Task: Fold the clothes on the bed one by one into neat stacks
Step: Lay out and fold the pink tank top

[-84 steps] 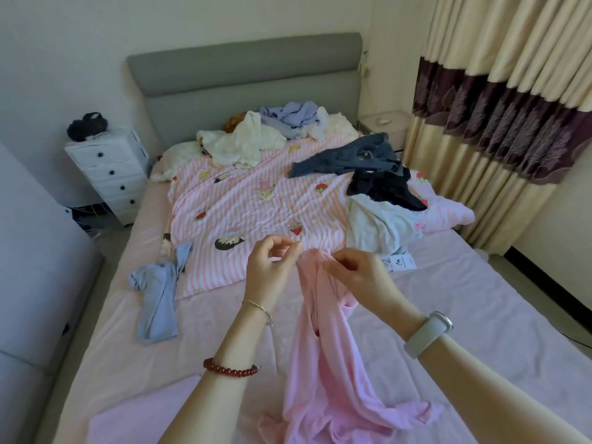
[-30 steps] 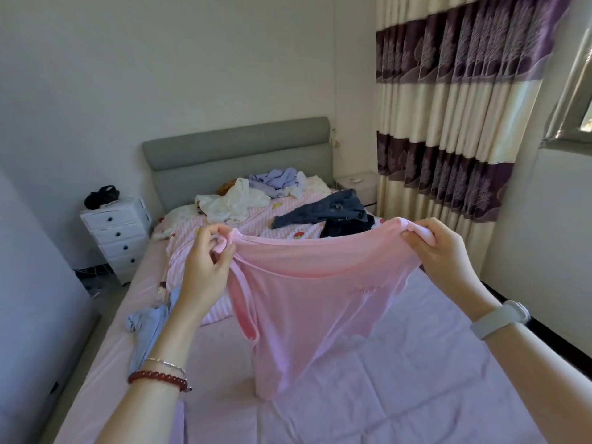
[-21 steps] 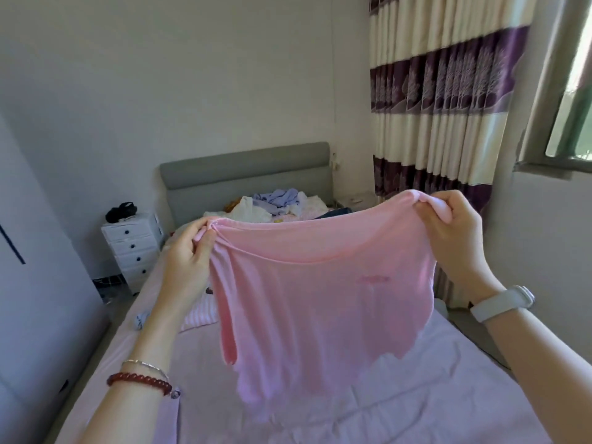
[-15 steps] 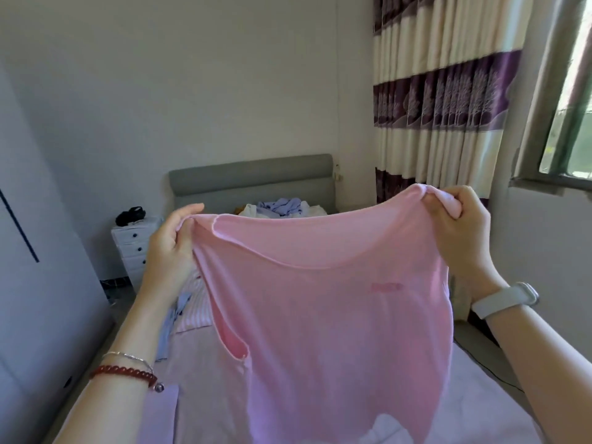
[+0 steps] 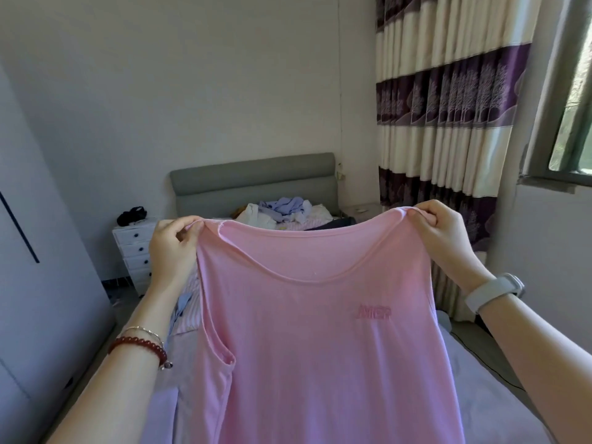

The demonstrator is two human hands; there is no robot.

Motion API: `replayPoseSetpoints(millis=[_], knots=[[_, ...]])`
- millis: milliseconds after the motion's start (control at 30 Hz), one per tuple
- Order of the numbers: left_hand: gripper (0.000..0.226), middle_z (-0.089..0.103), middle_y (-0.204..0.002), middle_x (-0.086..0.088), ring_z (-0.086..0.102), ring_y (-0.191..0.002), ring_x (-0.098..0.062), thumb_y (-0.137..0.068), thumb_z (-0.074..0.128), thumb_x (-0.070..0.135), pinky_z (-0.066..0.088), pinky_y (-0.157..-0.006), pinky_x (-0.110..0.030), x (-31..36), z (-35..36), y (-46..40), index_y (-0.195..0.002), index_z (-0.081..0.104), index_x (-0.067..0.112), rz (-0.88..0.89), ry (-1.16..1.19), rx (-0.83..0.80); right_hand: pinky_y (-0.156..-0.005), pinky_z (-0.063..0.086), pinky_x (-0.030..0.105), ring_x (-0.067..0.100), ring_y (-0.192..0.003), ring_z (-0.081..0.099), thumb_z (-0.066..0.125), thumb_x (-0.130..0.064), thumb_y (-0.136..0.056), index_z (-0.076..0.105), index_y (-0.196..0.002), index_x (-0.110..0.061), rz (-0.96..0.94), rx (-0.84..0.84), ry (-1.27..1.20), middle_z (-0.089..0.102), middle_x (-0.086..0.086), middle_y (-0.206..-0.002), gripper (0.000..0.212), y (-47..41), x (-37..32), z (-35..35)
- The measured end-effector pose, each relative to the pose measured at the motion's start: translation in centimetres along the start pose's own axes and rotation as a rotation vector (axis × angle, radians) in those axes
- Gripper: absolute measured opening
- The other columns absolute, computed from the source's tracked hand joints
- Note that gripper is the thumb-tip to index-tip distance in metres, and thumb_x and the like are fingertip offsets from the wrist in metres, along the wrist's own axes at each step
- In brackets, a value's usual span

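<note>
One pink tank top (image 5: 320, 347) held up, pinched at each strap by left hand (image 5: 173, 248) and right hand (image 5: 445, 238), hiding most of bed (image 5: 464, 379); clothes pile (image 5: 285, 209) by headboard (image 5: 253, 184).

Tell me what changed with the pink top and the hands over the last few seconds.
The pink top went from a bunched, dangling strip above the bed to being lifted and spread flat in the air. The left hand and right hand moved apart and now pinch its two shoulder straps. The unfolded clothes by the headboard stayed put.
</note>
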State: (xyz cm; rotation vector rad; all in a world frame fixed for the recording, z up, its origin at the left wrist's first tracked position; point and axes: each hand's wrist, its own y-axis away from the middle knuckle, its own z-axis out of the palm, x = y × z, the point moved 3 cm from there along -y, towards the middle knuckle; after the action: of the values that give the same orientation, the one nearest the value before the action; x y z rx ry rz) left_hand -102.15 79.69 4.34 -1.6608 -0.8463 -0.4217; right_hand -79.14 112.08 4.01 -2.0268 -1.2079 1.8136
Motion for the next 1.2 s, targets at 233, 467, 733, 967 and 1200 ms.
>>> replayPoseSetpoints(millis=[233,467,733,967,1200], knots=[[0.019,0.065,-0.103,-0.012,0.056,-0.089,-0.018,-0.089,0.06,0.012,0.037,-0.078,-0.023,-11.2,4.9,-4.3,-0.104,0.07,0.006,-0.165,-0.062,-0.137,-0.068,0.038,0.029,0.023,-0.082,0.053,0.055,-0.023,-0.088,0.061,-0.08,-0.017,0.143,-0.126,0.207,0.06,0.002,-0.08,0.012,-5.4,6.5,11.3],[0.014,0.068,-0.092,-0.009,0.055,-0.082,-0.015,-0.087,0.061,0.006,0.034,-0.06,-0.007,-25.4,16.2,-11.9,-0.095,0.071,0.001,-0.26,-0.134,-0.175,-0.069,0.037,0.029,0.026,-0.08,0.049,0.052,-0.033,-0.089,0.063,-0.089,-0.019,0.265,-0.205,0.394,0.057,0.002,-0.083,0.018,-13.6,17.2,27.2],[0.015,0.07,-0.096,-0.019,0.063,-0.094,-0.031,-0.085,0.063,0.009,0.044,-0.076,-0.031,-44.8,31.8,-12.2,-0.094,0.072,0.0,-0.457,-0.258,-0.386,-0.047,0.03,0.025,0.024,-0.052,0.048,0.053,-0.019,-0.088,0.043,-0.052,-0.01,0.514,-0.352,0.425,0.047,0.002,-0.041,0.038,-14.8,36.0,43.3],[0.019,0.066,-0.078,-0.004,0.062,-0.064,-0.025,-0.086,0.058,0.007,0.044,-0.066,-0.026,-57.8,40.4,-7.2,-0.1,0.071,0.002,-0.73,-0.241,-0.31,-0.062,0.052,0.043,0.028,-0.051,0.06,0.049,-0.011,-0.084,0.049,-0.05,-0.013,0.658,-0.352,0.368,0.048,0.0,-0.038,0.034,-11.2,50.3,52.8],[0.035,0.058,-0.097,-0.003,0.06,-0.055,-0.007,-0.09,0.055,0.004,0.054,-0.053,-0.022,-64.2,45.0,-3.2,-0.124,0.056,0.011,-0.97,-0.034,-0.247,-0.073,0.052,0.043,0.027,-0.065,0.058,0.046,-0.007,-0.089,0.061,-0.105,-0.001,0.708,-0.38,0.193,0.061,0.016,-0.085,0.023,-8.9,58.7,59.9]])
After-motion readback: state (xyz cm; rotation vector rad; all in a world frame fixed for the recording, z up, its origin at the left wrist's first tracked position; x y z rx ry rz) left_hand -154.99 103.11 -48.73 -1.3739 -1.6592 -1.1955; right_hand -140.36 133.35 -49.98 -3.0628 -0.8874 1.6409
